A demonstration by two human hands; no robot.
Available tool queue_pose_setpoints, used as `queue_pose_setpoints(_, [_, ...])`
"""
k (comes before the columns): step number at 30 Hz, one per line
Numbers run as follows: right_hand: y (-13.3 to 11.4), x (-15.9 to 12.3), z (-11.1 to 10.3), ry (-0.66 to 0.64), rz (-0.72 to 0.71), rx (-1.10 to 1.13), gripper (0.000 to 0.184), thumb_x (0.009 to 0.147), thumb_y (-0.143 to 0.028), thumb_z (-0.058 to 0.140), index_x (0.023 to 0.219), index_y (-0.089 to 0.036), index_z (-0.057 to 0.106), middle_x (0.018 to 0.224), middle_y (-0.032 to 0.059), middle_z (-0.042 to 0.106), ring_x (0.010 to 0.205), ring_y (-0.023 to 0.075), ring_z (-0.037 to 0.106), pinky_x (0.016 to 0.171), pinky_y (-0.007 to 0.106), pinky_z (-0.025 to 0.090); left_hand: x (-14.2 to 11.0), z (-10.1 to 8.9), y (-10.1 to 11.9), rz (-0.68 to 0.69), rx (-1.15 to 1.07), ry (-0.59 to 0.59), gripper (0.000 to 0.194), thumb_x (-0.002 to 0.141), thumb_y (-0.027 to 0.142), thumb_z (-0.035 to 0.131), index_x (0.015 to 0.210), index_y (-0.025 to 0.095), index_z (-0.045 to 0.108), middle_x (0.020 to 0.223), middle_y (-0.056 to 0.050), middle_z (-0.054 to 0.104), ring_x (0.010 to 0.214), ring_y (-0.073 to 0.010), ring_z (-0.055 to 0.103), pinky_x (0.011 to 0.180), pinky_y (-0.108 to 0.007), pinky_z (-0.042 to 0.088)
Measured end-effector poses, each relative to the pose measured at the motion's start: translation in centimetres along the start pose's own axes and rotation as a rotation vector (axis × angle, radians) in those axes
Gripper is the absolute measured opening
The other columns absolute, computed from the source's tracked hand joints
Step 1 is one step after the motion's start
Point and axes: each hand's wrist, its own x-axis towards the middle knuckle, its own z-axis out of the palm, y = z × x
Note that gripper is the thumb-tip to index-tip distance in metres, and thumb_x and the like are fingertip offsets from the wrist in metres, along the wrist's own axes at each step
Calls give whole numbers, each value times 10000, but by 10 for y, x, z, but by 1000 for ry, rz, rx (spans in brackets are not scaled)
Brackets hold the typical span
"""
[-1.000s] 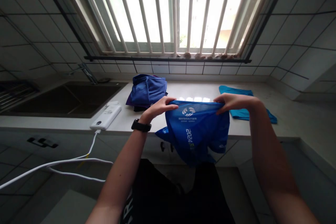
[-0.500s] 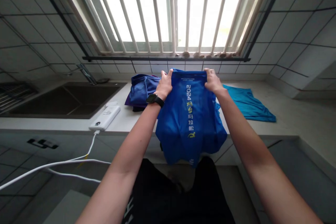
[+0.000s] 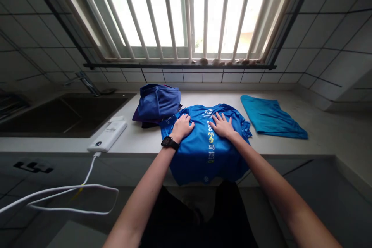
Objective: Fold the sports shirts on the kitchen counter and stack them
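Note:
A bright blue T-shirt (image 3: 192, 159) with white and yellow lettering lies over the counter, its lower part hanging down past the front edge. My left hand (image 3: 182, 127), with a black watch on the wrist, rests on the left of the shirt, fingers stretched out. On the shirt's upper right lies my right hand (image 3: 223, 124), flat with its fingers spread. Neither hand grips the fabric. Left of the shirt sits a pile of dark blue and purple clothes (image 3: 159, 100). A folded teal garment (image 3: 271, 116) lies flat to the right.
A dark sink (image 3: 66, 116) with a faucet (image 3: 88, 84) is set into the counter (image 3: 145, 139) at left. Beside it lies a white power bank (image 3: 108, 135), its white cable (image 3: 90, 172) looping down in front. Behind stands a barred window (image 3: 186, 19).
The T-shirt, held up by its top edge half a second ago, now lies on the counter. Both hands have let go and come down flat on it.

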Motion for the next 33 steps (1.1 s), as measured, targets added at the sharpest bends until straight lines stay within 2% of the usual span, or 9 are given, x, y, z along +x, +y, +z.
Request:
queue_pose_setpoints(5, [0, -3, -7, 266, -39, 2, 423, 1028, -281, 354, 1224, -106, 686, 1296, 201, 694, 1238, 313, 586, 1207, 464, 300, 0, -10, 3, -24, -17, 32, 393, 998, 381, 469, 917, 139, 768, 1183, -198, 728, 1127, -324, 678, 1021, -435, 514])
queue_pose_setpoints(10, [6, 2, -3, 299, 26, 61, 412, 1013, -269, 383, 1229, -167, 718, 1528, 156, 570, 1428, 315, 467, 1247, 521, 237, -2, -13, 4, 165, -150, 47, 336, 967, 324, 532, 778, 189, 774, 1348, -132, 705, 1299, -286, 613, 1171, -411, 435])
queue_pose_setpoints(13, [11, 7, 0, 243, 119, 117, 393, 993, -270, 431, 1241, -177, 722, 1571, 147, 534, 1492, 316, 413, 1256, 569, 216, -4, -15, 6, 234, -173, 9, 357, 981, 323, 523, 757, 201, 773, 1140, -111, 783, 1174, -259, 680, 1176, -423, 424])
queue_pose_setpoints(17, [18, 9, -2, 295, 153, 196, 403, 1014, -310, 397, 943, -183, 773, 1450, 157, 642, 1425, 290, 507, 1228, 480, 315, -6, -17, 5, 159, -151, 29, 454, 1042, 309, 410, 801, 164, 767, 897, -134, 772, 906, -248, 723, 1082, -445, 478])
queue_pose_setpoints(20, [22, 8, -3, 356, 113, 192, 295, 946, -294, 516, 1053, -169, 761, 1438, 178, 642, 1413, 309, 514, 1222, 485, 329, -5, -12, 2, 100, -166, 75, 328, 993, 339, 551, 1179, 128, 718, 1157, -167, 735, 1069, -275, 701, 1013, -408, 517])
queue_pose_setpoints(23, [24, 7, -2, 339, 10, 185, 536, 845, -204, 596, 1377, -162, 634, 1473, 169, 615, 1427, 318, 501, 1231, 494, 322, -3, -6, -1, 91, -150, 50, 603, 902, 371, 692, 1449, 157, 555, 1472, -197, 579, 1361, -323, 560, 1099, -426, 474])
queue_pose_setpoints(25, [24, 7, -1, 270, -19, 202, 655, 825, -182, 599, 1479, -166, 555, 1452, 162, 633, 1381, 312, 550, 1194, 447, 383, -2, -4, 0, 90, -123, -7, 584, 911, 351, 666, 1454, 165, 556, 1517, -198, 546, 1425, -340, 501, 1160, -462, 424])
queue_pose_setpoints(29, [23, 15, -7, 252, -19, 203, 610, 835, -128, 557, 1444, -150, 581, 1417, 150, 657, 1292, 283, 608, 1077, 358, 468, -2, -8, 1, 184, -134, -30, 436, 893, 97, 510, 1298, 179, 647, 1292, -132, 699, 1249, -270, 618, 1135, -415, 435])
queue_pose_setpoints(33, [21, 31, -19, 218, 16, 73, 396, 813, -29, 505, 1094, -154, 753, 1186, 143, 738, 1135, 266, 653, 932, 317, 478, -3, -16, -1, 177, -141, 56, 480, 781, -61, 445, 1112, 182, 694, 1041, -109, 732, 1095, -265, 647, 1033, -391, 461])
